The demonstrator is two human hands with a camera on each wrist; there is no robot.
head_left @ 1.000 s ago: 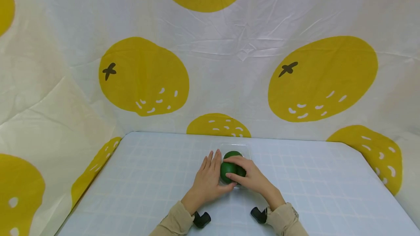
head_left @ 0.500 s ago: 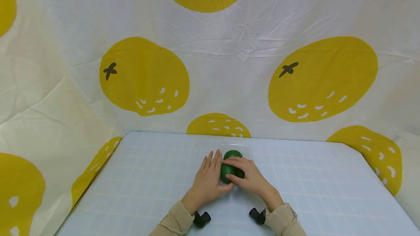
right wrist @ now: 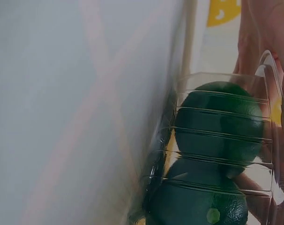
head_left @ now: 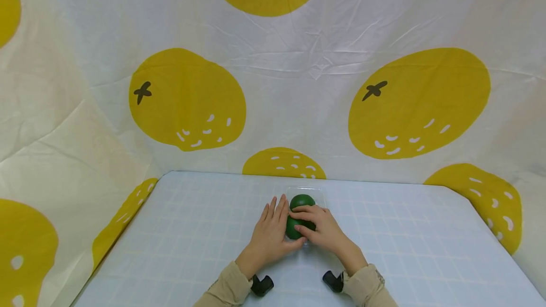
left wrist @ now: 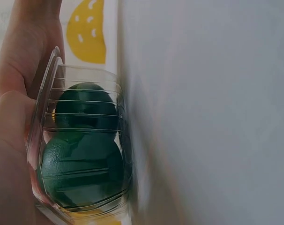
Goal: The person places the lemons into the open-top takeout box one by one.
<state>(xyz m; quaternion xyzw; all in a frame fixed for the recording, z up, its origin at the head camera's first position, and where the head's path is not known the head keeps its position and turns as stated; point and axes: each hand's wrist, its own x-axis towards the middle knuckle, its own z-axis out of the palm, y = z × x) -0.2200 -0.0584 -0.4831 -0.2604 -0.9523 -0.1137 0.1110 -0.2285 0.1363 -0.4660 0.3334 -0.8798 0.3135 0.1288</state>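
Note:
In the head view, a clear plastic box [head_left: 321, 193] stands on the table with dark green avocados inside. One avocado [head_left: 302, 200] lies at the back of the box. Another avocado [head_left: 293, 229] lies in front, partly covered by my right hand [head_left: 323, 227]. The thumb and fingers of that hand curl over the front fruit from the right. Along the box's left side lies my left hand [head_left: 268, 235], fingers straight and thumb stretched across the near corner. In the right wrist view, a lower avocado [right wrist: 198, 206] shows a pale green spot behind the ribbed wall.
A pale checked cloth [head_left: 192, 231] covers the table. Behind it hangs a white curtain [head_left: 294, 103] printed with big yellow fruits. Black wrist mounts [head_left: 262, 286] sit by both beige sleeves [head_left: 230, 284].
My right hand has shifted slightly left, and the avocados under it have moved a little with it. The back avocado sits slightly farther away. My left hand has stayed in place.

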